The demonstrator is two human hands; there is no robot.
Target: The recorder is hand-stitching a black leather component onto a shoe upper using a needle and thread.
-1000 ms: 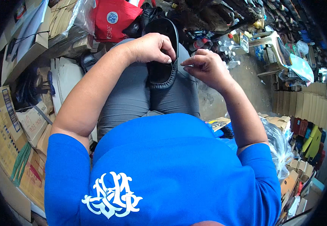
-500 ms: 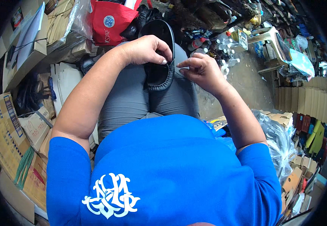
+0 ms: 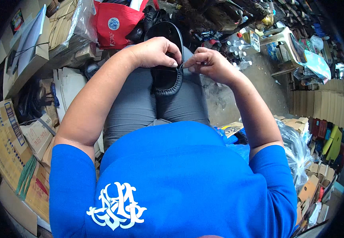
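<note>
A black loafer [image 3: 166, 82] with a gathered seam round its toe rests across my knees, toe toward me. My left hand [image 3: 159, 52] reaches over it from the left, thumb inside the opening and fingers closed on its right side edge. Just right of that edge, my right hand [image 3: 213, 65] is closed in a pinch, fingertips almost at the shoe and close to my left thumb. Whatever the right fingertips hold is too fine to make out.
Cardboard boxes [image 3: 5, 139] and stacked card pieces crowd the left side. A red bag [image 3: 116, 23] stands beyond my knees. Several plastic bottles [image 3: 235, 47] and a worn plastic chair [image 3: 285, 39] are at the far right. A clear plastic bag [image 3: 295, 152] lies by my right elbow.
My right hand has moved up and slightly left, bringing its fingertips nearer the shoe's edge. A thin dark line seen earlier by its fingers no longer shows clearly. My left hand has hardly moved.
</note>
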